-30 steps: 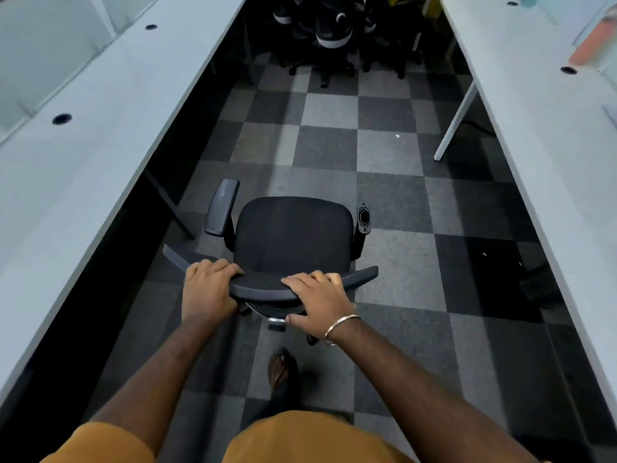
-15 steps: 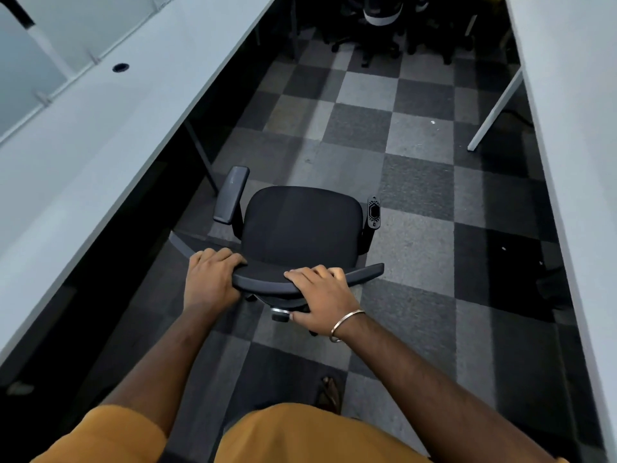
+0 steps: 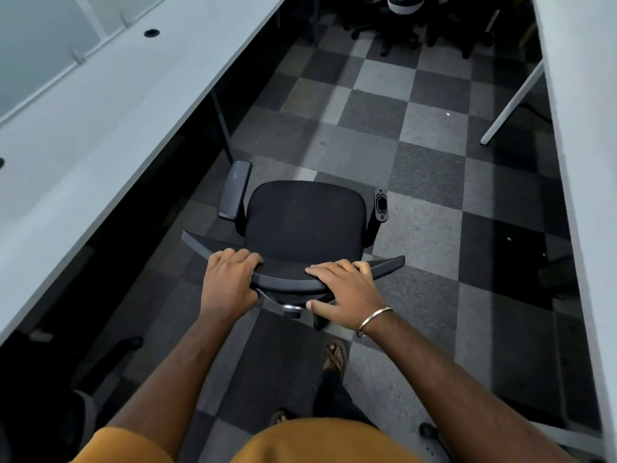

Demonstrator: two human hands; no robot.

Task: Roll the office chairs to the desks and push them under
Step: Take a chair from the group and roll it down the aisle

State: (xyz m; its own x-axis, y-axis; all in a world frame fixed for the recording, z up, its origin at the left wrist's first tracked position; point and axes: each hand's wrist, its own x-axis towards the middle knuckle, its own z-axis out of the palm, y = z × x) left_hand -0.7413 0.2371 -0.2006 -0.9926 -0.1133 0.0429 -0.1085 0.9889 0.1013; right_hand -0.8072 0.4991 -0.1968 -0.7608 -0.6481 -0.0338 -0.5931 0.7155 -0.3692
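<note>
Both hands, left (image 3: pixel 230 282) and right (image 3: pixel 344 292), kept a closed grip on the chair (image 3: pixel 303 222) backrest in the aisle beside the left desk (image 3: pixel 110 128); next it needed turning toward that desk.

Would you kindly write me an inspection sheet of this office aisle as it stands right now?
Surface: checkered grey carpet tiles, a small white speck on one.
Job's things: black office chair in the aisle, not under a desk; its right armrest lacks a pad. Long left desk beside it; right desk across the aisle.
Clutter: nothing seen on the floor ahead.
Hands: left hand and right hand both grip the backrest's top edge; a bangle on the right wrist.
Cables: nothing seen; round grommet hole in the left desk.
Surroundings: more chairs parked at the far end.
</note>
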